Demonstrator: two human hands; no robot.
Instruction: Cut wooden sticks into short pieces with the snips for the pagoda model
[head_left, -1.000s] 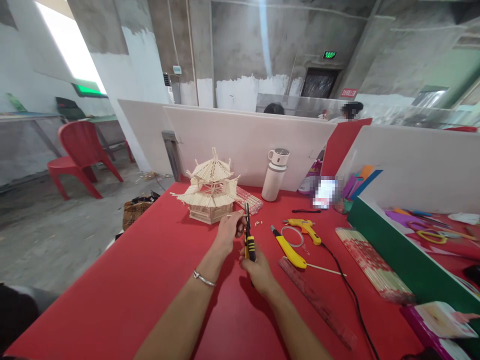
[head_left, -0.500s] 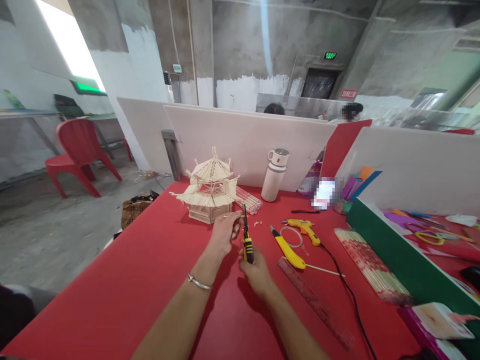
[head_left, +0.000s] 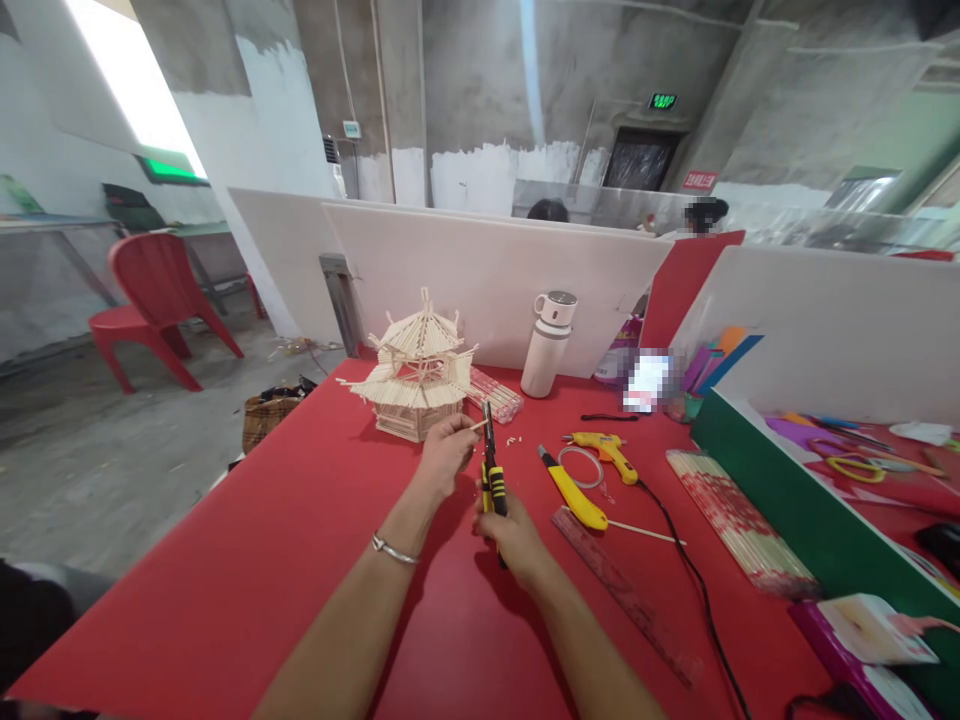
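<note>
A thin wooden stick [head_left: 478, 426] is pinched in my left hand [head_left: 445, 460], its free end at the jaws of the pliers. My right hand [head_left: 510, 533] is wrapped round these yellow-and-black pliers [head_left: 494, 482], which point away from me with the jaws up. Whether the jaws touch the stick I cannot tell. Just beyond my left hand stands a pagoda model [head_left: 420, 375] built of pale sticks. A few short cut stick pieces [head_left: 513, 441] lie on the red table to the right of the jaws.
Right of my hands lie a yellow utility knife [head_left: 576, 497], a yellow glue gun [head_left: 606, 452] with a black cord, a ruler [head_left: 622, 595] and a packet of sticks [head_left: 739, 520]. A white flask [head_left: 549, 345] stands by the white partition [head_left: 465, 260]. A green divider [head_left: 757, 480] borders the right side.
More of the stick shows beyond my left fingers, and it now reaches the pliers' jaws. The pliers' handles look spread wider. The view has shifted slightly.
</note>
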